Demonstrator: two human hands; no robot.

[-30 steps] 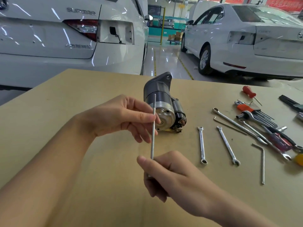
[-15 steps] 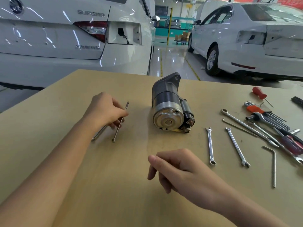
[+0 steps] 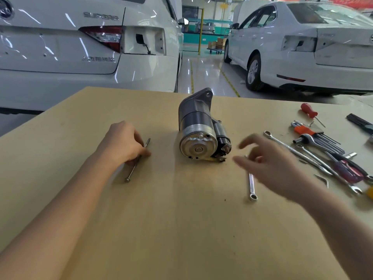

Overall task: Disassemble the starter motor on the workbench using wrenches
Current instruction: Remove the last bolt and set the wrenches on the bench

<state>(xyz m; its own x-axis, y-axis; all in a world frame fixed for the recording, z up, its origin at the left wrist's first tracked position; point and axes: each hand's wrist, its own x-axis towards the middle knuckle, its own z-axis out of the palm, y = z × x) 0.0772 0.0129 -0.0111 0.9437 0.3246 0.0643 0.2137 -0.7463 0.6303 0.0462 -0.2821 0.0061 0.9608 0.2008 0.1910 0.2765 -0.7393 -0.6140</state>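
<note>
I count one starter motor (image 3: 198,129) lying on its side near the middle of the workbench (image 3: 181,229), round end cap toward me. My left hand (image 3: 121,145) rests curled on one long bolt (image 3: 137,161) to the motor's left — whether a second bolt lies under the palm I cannot tell. My right hand (image 3: 270,164) hovers blurred just right of the motor, fingers spread and holding nothing, above one small wrench (image 3: 251,184). Further right lies a pile of tools (image 3: 323,150) — one red-handled screwdriver (image 3: 308,113), several wrenches too overlapped to count. Two white cars (image 3: 302,47) stand behind.
</note>
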